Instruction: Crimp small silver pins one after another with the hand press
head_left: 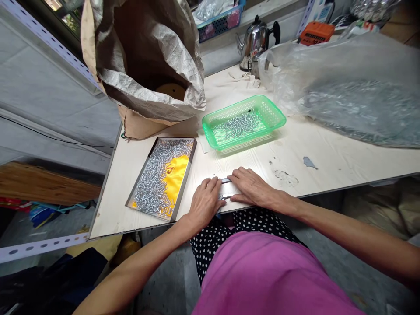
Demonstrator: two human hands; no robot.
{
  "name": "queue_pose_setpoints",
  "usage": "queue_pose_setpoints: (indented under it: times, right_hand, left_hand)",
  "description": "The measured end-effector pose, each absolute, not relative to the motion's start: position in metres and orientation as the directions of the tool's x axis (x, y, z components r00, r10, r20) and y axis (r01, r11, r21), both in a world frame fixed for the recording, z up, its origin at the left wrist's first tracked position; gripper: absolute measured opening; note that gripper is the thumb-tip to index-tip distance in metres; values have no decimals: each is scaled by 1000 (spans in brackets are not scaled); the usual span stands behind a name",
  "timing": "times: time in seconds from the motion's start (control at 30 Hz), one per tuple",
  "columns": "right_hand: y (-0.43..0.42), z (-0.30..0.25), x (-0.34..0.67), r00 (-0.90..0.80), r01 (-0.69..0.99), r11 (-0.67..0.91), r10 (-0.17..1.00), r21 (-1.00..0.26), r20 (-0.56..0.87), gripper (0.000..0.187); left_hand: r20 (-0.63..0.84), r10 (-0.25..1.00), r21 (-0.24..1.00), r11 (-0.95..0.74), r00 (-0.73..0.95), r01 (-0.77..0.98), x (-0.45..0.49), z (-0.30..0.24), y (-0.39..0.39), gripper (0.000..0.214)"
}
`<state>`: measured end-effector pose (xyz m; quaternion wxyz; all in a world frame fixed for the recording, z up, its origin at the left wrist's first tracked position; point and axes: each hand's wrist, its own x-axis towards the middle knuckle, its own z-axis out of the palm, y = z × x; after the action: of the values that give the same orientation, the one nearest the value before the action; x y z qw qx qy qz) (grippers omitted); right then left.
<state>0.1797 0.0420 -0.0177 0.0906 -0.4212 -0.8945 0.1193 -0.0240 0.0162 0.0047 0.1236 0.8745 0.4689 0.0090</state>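
Note:
Near the table's front edge, my left hand [206, 197] and my right hand [248, 186] grip a flat, shiny metal piece [227, 189] from its two sides. Fingers lie along its far edge and thumbs along its near edge, hiding both ends. Its exact kind cannot be made out. Left of my left hand lies a shallow tray [179, 192] lined in yellow, with many small silver screw-like pins [149, 181] heaped over much of it. Beyond my hands sits a green plastic basket [215, 142] holding more small silver pins [238, 125].
An open woven sack [183, 107] stands at the back left. A large clear plastic bag [361, 96] with metal-looking contents lies at the right. Behind are a steel kettle [254, 41], an orange box [316, 33] and a blue basket [219, 28]. A grey scrap [309, 162] lies on the white table [341, 175].

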Motion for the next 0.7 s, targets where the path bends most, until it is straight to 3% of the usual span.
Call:
queue_pose_setpoints:
  times: [0.13,0.33,0.43,0.7]
  right_hand:
    - [39,-18,181,-626,733,617,776,-285,70,47]
    - [36,-18,199,-599,743,597,795,-303,95,72]
    - [34,-15,204,-602,747,597,794,-292,82,58]
    - [14,-23,192,-614,741,604,786,-295,69,3]
  left_hand:
    - [-170,721,199,-642,671,740,-12,2,38,51]
    - [-273,694,91,-671,666,736,-4,12,48,61]
    - [-277,687,59,-685,671,726,1,12,52,64]
    - [-259,574,59,-793,777,606,0,0,48,29]
